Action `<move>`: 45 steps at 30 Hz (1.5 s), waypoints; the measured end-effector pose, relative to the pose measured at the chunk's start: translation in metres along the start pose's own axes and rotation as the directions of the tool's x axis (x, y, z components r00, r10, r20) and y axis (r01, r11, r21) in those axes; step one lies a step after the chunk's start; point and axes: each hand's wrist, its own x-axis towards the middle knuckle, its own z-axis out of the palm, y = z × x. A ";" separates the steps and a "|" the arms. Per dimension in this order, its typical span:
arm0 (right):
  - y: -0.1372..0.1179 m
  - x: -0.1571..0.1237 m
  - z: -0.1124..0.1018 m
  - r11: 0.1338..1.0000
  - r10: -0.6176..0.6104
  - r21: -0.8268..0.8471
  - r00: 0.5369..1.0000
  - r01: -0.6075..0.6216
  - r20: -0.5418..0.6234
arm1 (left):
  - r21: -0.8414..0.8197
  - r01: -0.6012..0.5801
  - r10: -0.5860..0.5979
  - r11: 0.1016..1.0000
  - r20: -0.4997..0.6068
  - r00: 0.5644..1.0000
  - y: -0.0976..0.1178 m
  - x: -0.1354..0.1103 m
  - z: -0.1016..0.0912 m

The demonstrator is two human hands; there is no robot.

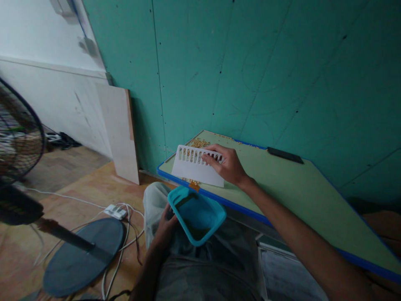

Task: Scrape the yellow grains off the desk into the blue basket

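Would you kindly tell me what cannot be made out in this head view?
Head view:
- Grains: mostly hidden behind the white slotted board held by the right hand; too small to identify.
- Left hand: fingers hidden behind the teal tub it holds.
- Tub's inside: too dark to tell contents.
- Fan: cut off by the left edge.
- Black object on the table: too small to identify.

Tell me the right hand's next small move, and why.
Probably draw the white slotted scraper in the right hand toward the table's blue edge: yellow grains lie at that edge, and the left hand holds the teal container just below it.
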 end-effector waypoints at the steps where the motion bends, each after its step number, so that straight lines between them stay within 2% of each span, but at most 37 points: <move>1: 0.000 0.000 0.000 1.000 -0.001 0.002 1.000 0.001 0.000 | -0.004 0.003 -0.003 1.000 0.004 1.000 0.000 0.000 0.000; 9: -0.001 0.000 0.000 1.000 0.028 -0.015 1.000 -0.028 0.008 | 0.044 0.042 -0.039 0.998 -0.056 0.998 -0.002 0.000 -0.003; 18: -0.003 0.000 -0.001 0.999 0.032 -0.025 0.999 -0.032 -0.006 | 0.074 0.050 -0.044 0.996 -0.074 0.996 0.004 -0.003 0.001; 28: -0.002 -0.001 0.000 1.000 0.022 -0.022 1.000 -0.022 -0.011 | 0.038 0.019 -0.018 0.999 -0.030 0.999 0.002 0.000 0.001; 32: -0.002 -0.001 0.001 1.000 0.025 -0.011 1.000 -0.025 -0.008 | 0.072 -0.019 0.021 0.997 -0.024 0.999 0.003 0.000 0.002; 36: -0.003 -0.001 0.001 1.000 0.020 0.000 1.000 -0.020 -0.007 | 0.071 -0.001 0.004 0.997 -0.043 0.999 0.003 0.000 0.001; 45: -0.003 -0.001 0.001 1.000 0.011 0.029 1.000 -0.011 0.003 | 0.049 -0.024 0.024 0.998 -0.006 1.000 -0.005 0.004 -0.005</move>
